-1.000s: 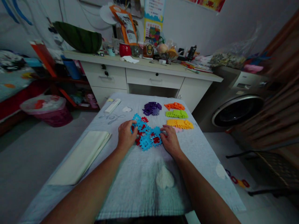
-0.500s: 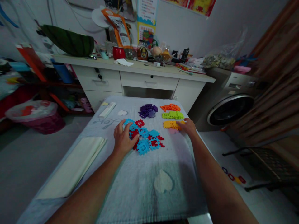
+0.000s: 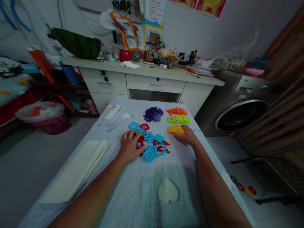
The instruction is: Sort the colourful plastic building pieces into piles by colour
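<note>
My left hand point(image 3: 130, 144) rests on the left side of a loose heap of blue interlocking plastic tiles point(image 3: 149, 153) and red interlocking tiles point(image 3: 144, 127). Its fingers and thumb are spread apart, with some red tiles partly hidden beneath and between them. On the other side, my right hand point(image 3: 186, 136) is closed round the right end of a group of yellow interlocking tiles point(image 3: 175, 129), thumb at the near edge. Just beyond it lie lime green tiles point(image 3: 179, 119) in a row, then orange tiles point(image 3: 176, 111). A purple tile pile point(image 3: 153, 114) sits left of these.
A cloth with heart prints point(image 3: 147, 196) covers the table. Folded cream fabric point(image 3: 74, 172) and a white box point(image 3: 112, 112) lie at its left. Behind stands a white desk point(image 3: 155, 79) crowded with items; a washing machine point(image 3: 237, 101) is at the right.
My right hand has turned and closed on the yellow tiles, which now sit tilted and more bunched together. The left hand stays at the blue and red heap. The whole view has shifted slightly.
</note>
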A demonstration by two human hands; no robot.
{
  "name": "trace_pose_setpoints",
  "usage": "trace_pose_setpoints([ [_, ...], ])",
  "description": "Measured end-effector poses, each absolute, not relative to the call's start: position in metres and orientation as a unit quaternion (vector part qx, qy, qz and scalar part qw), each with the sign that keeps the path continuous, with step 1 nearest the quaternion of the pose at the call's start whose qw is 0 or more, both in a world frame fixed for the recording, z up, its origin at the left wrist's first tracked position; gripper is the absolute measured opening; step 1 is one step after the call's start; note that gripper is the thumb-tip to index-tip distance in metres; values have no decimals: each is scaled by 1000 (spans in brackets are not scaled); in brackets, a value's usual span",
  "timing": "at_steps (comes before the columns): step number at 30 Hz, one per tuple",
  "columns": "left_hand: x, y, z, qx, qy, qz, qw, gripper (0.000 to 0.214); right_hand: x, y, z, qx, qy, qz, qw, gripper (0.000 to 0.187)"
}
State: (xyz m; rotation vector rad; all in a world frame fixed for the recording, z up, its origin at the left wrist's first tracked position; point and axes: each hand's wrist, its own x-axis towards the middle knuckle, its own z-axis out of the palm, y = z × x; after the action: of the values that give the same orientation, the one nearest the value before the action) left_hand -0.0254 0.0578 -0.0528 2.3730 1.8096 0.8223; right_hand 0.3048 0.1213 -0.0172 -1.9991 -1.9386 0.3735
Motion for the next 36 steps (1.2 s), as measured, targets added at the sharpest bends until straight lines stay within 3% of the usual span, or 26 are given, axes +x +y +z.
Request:
trace_pose_setpoints([
  [8, -22, 47, -41, 812, 531, 235, 58, 49, 289, 119, -35, -591, -762, 124, 233, 50],
  [13, -21, 46, -37, 806, 528, 260, 62, 31, 279, 116, -36, -586, -746, 138, 286, 53],
  [19, -22, 48, -36, 793, 532, 293, 48, 26, 248, 103, -16, -538, -715, 231, 383, 54],
  [21, -22, 49, -37, 792, 530, 300, 43, 31, 232, 95, -9, -492, -723, 267, 405, 55],
  [25, -21, 51, -42, 787, 527, 319, 40, 69, 202, 81, -1, -420, -746, 312, 411, 49],
  [27, -20, 51, -44, 785, 526, 324, 42, 78, 193, 77, -1, -404, -754, 324, 403, 41],
  [36, -17, 50, -40, 801, 515, 301, 49, 69, 193, 81, -8, -478, -703, 264, 455, 34],
])
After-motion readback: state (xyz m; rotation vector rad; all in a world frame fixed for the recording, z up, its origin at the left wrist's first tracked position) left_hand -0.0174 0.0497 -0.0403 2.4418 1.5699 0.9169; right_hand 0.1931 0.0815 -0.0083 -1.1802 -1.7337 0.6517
